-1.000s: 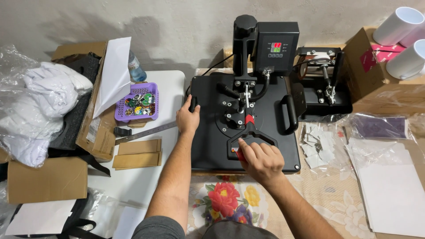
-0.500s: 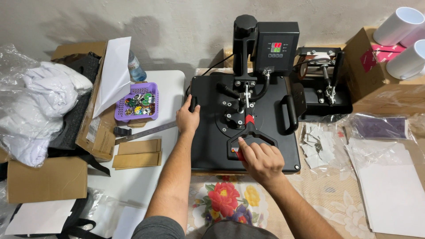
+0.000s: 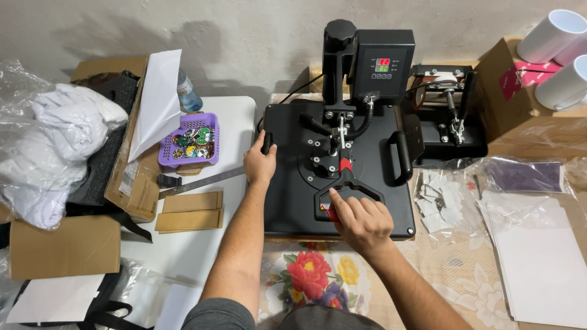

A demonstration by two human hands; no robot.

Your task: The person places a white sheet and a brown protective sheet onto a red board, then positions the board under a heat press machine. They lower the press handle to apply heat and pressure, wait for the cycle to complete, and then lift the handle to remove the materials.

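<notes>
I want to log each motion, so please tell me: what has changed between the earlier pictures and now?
Nothing visibly changed. The left hand still grips the side handle of the heat press, and the right hand still rests on its front lever. The things around the press lie as before.

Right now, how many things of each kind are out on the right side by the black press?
White mugs: 2
Cardboard box: 1
Small black mug press: 1
Stack of white sheets: 1
Total: 5
</notes>
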